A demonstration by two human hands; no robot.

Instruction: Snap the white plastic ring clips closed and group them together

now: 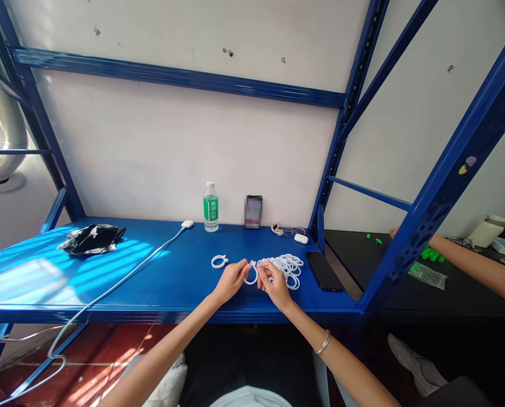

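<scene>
My left hand [231, 278] and my right hand [273, 284] meet over the blue shelf top [151, 277], both pinching one white plastic ring [249, 277] between their fingertips. Just right of the hands lies a heap of several white rings [285, 264]. A single white ring [219, 261] lies apart on the shelf, a little left of my left hand. A thin bracelet [323, 342] circles my right wrist.
A water bottle with a green label [210, 207], a small dark card [253, 211], glasses [290, 230] and an earbud case [301, 238] stand at the back. A black phone [323, 271], a white cable [121, 282] and crumpled black plastic [92, 237] lie about. Another person's arm [473, 263] works at right.
</scene>
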